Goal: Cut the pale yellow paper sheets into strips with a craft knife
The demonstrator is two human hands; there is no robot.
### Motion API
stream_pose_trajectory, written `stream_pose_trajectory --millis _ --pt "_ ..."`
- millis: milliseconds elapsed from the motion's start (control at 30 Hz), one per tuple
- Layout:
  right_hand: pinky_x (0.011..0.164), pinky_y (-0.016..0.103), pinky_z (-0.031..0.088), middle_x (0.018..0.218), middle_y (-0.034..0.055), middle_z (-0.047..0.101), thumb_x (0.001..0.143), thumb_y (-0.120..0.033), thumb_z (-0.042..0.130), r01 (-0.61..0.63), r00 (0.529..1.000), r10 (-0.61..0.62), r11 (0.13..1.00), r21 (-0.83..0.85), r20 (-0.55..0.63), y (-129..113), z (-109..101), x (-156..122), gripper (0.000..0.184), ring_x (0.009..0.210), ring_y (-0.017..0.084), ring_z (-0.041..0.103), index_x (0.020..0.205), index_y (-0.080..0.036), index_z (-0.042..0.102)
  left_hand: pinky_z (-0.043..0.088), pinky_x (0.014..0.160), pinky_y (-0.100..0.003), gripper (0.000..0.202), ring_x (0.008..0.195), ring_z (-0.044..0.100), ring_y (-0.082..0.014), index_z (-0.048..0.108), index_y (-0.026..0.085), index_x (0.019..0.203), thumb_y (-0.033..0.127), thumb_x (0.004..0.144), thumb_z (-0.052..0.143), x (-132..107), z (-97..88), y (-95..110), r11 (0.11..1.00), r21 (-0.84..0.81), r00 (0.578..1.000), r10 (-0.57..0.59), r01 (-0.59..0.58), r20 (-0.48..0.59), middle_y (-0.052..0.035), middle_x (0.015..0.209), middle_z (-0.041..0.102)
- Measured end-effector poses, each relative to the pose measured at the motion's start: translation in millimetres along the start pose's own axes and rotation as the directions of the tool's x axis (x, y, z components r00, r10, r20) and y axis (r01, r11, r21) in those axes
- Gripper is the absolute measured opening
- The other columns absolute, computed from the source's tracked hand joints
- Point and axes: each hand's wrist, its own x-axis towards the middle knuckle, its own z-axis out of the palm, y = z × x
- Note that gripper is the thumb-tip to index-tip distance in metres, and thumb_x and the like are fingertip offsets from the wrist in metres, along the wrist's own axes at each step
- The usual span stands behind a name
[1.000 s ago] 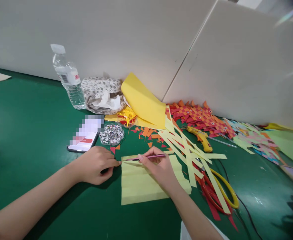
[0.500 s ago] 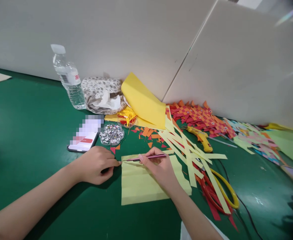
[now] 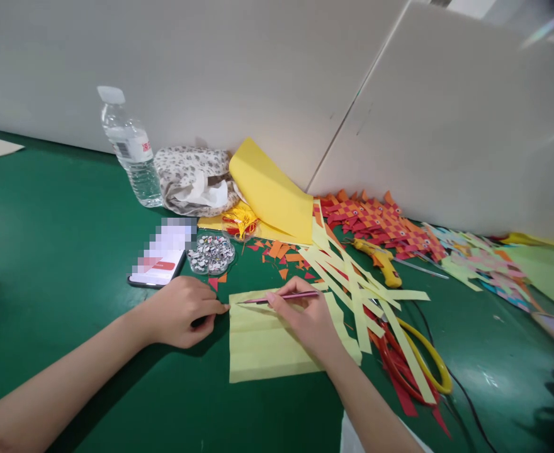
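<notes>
A creased pale yellow sheet of paper [image 3: 277, 358] lies on the green table. My left hand [image 3: 187, 313] rests at its left side, fingers curled, with the index fingertip pressed on the sheet's upper left edge. My right hand [image 3: 305, 318] lies over the upper part of the sheet and grips a dark pink pencil [image 3: 258, 300] between thumb and fingers. The pencil slants low, its tip at the paper near the upper left corner. Just right of the sheet, pale yellow paper strips [image 3: 362, 314] lie crossed over scissors with red and yellow handles [image 3: 435, 352].
A phone [image 3: 157, 267], a box of googly eyes [image 3: 211, 253] and a water bottle [image 3: 133, 154] stand left of centre. Behind are a tissue pouch [image 3: 187, 163] and yellow card [image 3: 272, 195]. A yellow glue gun [image 3: 383, 264] and woven red-orange paper fish [image 3: 385, 223] lie right.
My right hand and the pencil have shifted slightly to the right. The sheet's lower edge sits a touch higher in view. My left hand stays in place.
</notes>
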Motion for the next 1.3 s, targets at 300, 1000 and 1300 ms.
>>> stream_pose_trajectory --millis 300,1000,1300 --pt "0.064 0.029 0.043 0.071 0.0013 0.066 0.076 -0.041 0.071 -0.030 0.999 0.026 0.993 0.116 0.041 2.2 4.9 1.9 0.026 0.070 0.018 0.061 0.070 -0.021 0.055 0.034 0.049 -0.030 0.029 0.055 0.057 -0.0171 0.068 0.020 0.094 0.013 0.079 0.045 -0.7 0.4 -0.2 1.000 -0.009 1.000 0.002 -0.002 0.018 -0.0024 0.064 0.064" --pt "0.063 0.026 0.041 0.069 -0.0017 0.060 0.077 -0.038 0.070 0.004 0.999 -0.005 1.000 0.028 0.043 3.5 3.2 2.2 0.024 0.068 0.016 0.057 0.069 -0.021 0.055 0.033 0.049 -0.030 0.028 0.054 0.057 -0.0168 0.068 0.020 0.093 0.014 0.079 0.045 -0.9 -0.4 -0.1 1.000 -0.006 1.000 -0.014 0.014 0.019 -0.0015 0.063 0.063" --pt "0.061 0.025 0.039 0.067 -0.0024 0.058 0.078 -0.039 0.069 0.005 0.999 -0.007 0.999 0.047 0.039 0.3 0.0 0.9 0.026 0.066 0.015 0.054 0.069 -0.020 0.054 0.035 0.050 -0.030 0.029 0.055 0.057 -0.0169 0.068 0.021 0.094 0.013 0.078 0.046 -1.9 -0.5 0.8 1.000 -0.004 0.999 -0.022 0.023 0.029 -0.0010 0.065 0.064"
